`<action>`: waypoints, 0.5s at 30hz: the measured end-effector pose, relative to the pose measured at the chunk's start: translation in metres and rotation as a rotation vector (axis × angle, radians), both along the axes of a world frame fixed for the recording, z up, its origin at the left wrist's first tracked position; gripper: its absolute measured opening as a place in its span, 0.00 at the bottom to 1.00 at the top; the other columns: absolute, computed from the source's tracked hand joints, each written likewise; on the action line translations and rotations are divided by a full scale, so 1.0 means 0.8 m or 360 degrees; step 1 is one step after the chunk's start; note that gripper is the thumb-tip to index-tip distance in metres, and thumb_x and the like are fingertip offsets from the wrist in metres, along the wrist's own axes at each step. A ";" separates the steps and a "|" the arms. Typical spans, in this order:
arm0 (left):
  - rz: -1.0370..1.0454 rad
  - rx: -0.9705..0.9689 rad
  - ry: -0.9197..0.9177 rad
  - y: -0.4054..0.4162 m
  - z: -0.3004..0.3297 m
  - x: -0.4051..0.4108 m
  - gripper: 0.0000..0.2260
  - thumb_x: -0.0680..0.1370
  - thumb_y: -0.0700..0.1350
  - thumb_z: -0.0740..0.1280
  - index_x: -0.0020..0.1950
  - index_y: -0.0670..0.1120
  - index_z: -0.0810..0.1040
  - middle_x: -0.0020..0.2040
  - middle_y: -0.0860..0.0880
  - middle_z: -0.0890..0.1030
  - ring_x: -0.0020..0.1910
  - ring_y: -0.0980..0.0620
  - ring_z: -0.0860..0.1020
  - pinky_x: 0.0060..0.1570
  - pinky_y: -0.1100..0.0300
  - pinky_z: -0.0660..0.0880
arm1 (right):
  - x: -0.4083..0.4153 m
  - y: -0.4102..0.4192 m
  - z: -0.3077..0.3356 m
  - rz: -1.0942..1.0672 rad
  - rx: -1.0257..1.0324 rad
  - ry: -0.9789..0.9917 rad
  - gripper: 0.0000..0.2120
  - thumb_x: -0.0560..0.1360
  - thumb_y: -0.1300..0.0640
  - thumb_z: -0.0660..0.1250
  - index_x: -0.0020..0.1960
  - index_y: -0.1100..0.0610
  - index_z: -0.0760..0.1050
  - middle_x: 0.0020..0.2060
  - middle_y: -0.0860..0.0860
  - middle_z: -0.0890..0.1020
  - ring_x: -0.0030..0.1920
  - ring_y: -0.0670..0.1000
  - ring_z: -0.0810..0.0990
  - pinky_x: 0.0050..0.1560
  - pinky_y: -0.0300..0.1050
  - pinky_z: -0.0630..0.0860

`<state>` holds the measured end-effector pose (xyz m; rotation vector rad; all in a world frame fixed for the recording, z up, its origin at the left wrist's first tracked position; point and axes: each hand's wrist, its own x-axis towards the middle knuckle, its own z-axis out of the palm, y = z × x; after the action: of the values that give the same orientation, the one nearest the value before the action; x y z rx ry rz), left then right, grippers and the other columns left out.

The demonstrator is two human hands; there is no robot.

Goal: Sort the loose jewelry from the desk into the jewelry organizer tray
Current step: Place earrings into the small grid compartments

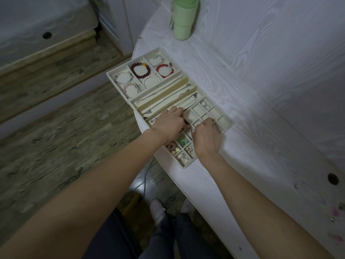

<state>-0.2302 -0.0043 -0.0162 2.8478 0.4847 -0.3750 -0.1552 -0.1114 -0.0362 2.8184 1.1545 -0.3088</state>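
Surface: white wood-grain table (252, 90) with a curved edge, above a wood-plank floor (65, 128).
Organizer tray: cream jewelry organizer tray (228, 126) lies at the table's left edge, running diagonally away from the person.
Far section: beaded bracelets, among them a dark red bracelet (140, 69).
Middle section: thin chain necklaces (168, 98) laid in long slots.
Near grid: small cells holding green stones (183, 142) and rings.
Left hand (168, 126): over the grid's near half, fingers curled down; what it holds cannot be told.
Right hand (206, 135): just beside the left, fingers bent into the cells, grip unclear.
Obstruction: both hands hide the cells beneath them.
Surroundings: green tumbler (182, 19) stands well beyond the tray.
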 end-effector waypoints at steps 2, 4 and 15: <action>0.0011 0.0013 0.0007 0.000 -0.002 0.001 0.15 0.80 0.45 0.60 0.66 0.51 0.75 0.62 0.47 0.68 0.62 0.47 0.64 0.60 0.54 0.65 | 0.000 -0.001 0.001 -0.0003 -0.0002 0.0014 0.06 0.78 0.61 0.65 0.53 0.61 0.77 0.56 0.56 0.71 0.48 0.53 0.76 0.35 0.42 0.66; 0.0013 0.0039 0.0014 0.000 -0.003 0.001 0.15 0.79 0.44 0.61 0.66 0.52 0.76 0.62 0.47 0.67 0.62 0.47 0.64 0.60 0.54 0.65 | -0.001 -0.003 0.003 -0.0009 0.0006 0.0030 0.06 0.78 0.61 0.65 0.53 0.60 0.77 0.56 0.56 0.71 0.47 0.53 0.76 0.35 0.42 0.66; 0.0025 0.0041 0.0014 -0.001 -0.002 0.000 0.15 0.79 0.45 0.61 0.66 0.50 0.76 0.61 0.47 0.68 0.62 0.47 0.64 0.60 0.54 0.65 | 0.001 -0.006 0.009 -0.0013 0.0076 0.0081 0.06 0.76 0.64 0.66 0.53 0.62 0.77 0.57 0.56 0.72 0.49 0.53 0.75 0.36 0.42 0.66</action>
<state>-0.2298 -0.0053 -0.0181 2.8667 0.5169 -0.3811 -0.1545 -0.1159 -0.0294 2.8730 1.1756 -0.3604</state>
